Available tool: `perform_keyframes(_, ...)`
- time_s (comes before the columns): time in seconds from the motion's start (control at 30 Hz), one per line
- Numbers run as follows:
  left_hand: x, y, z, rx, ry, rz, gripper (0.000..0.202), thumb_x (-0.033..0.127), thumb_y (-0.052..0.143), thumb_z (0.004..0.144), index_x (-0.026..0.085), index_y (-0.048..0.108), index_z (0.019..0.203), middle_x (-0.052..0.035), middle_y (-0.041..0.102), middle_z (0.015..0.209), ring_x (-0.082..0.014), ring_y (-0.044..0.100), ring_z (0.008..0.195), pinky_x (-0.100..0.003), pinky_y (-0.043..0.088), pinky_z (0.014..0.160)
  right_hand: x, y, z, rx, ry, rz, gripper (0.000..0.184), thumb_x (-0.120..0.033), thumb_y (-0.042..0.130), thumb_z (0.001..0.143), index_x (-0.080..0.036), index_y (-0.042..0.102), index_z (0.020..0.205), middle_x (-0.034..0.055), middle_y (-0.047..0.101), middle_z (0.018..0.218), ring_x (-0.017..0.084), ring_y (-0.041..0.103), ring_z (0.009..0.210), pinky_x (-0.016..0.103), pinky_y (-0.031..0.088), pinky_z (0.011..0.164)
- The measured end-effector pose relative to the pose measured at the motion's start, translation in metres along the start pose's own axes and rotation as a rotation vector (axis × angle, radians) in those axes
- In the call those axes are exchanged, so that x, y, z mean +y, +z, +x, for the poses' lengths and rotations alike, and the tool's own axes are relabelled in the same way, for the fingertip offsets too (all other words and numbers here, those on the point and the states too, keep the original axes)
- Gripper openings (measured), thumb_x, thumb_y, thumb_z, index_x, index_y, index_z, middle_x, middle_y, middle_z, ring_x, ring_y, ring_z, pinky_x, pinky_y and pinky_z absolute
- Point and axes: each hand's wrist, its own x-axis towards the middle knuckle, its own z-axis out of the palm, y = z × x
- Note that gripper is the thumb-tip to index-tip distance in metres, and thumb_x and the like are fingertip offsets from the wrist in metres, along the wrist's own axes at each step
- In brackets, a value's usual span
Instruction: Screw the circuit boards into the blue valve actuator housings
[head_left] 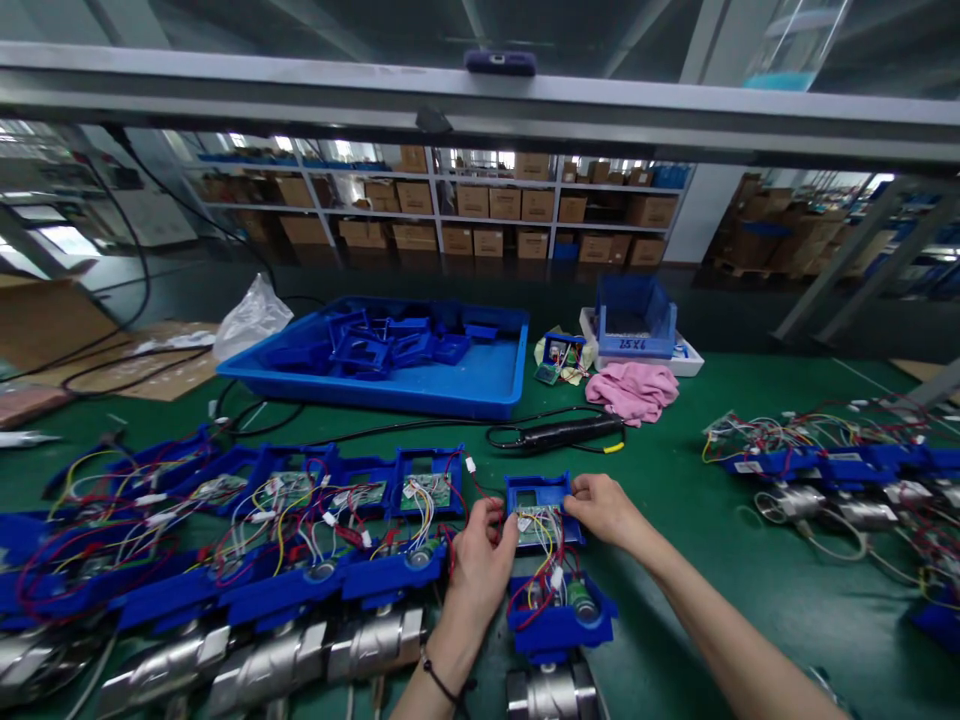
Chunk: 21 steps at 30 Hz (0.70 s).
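Low in the picture's centre, the right hand grips the right edge of a smooth, rectangular blue plastic housing; the left hand curls at its left edge, its hold unclear. Thin wires partly hide the circuit board; the bottom border crops a shiny metal valve body.

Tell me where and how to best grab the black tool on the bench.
Take the black tool around its thick middle, coming from above on the near side, probably with the right grip, the closer one. It lies flat, its long body roughly crosswise, and the pink cloth sits behind its right end, so the near side looks freer.
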Motion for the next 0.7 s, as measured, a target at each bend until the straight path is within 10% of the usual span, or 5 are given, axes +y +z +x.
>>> perform_keyframes(0.2,-0.001,-0.002,-0.001,-0.141,0.070,-0.204,0.032,0.029,0.055,0.082,0.016,0.058,0.111,-0.0095,0.072,0.097,-0.0211,0.070,0.084,-0.037,0.057,0.079,-0.005,-0.018,-0.030,0.111,-0.207,0.182,0.029,-0.030,0.056,0.079,-0.018,0.050,0.105,0.0052,0.065,0.094,0.011,0.061,0.064,0.025,0.052,0.057)
perform_keyframes(0.5,0.007,-0.006,-0.007,-0.058,0.374,-0.242,0.018,0.016,0.054,0.082,0.019,0.055,0.100,-0.0110,0.062,0.118,-0.0185,0.064,0.098,-0.034,0.054,0.085,0.022,-0.021,-0.071,0.518,-0.898,-0.222,0.033,-0.005,0.052,0.081,-0.022,0.053,0.110,0.0108,0.065,0.111,0.018,0.062,0.106,0.033,0.057,0.083)
perform_keyframes(0.7,0.007,-0.006,-0.008,-0.032,0.373,-0.219,0.012,0.020,0.054,0.084,0.020,0.053,0.097,-0.0112,0.062,0.118,-0.0186,0.064,0.099,-0.034,0.054,0.084,0.028,-0.018,-0.073,0.567,-1.001,-0.281,0.027,-0.009,0.052,0.083,-0.022,0.056,0.106,0.0113,0.066,0.109,0.019,0.063,0.106,0.036,0.058,0.082)
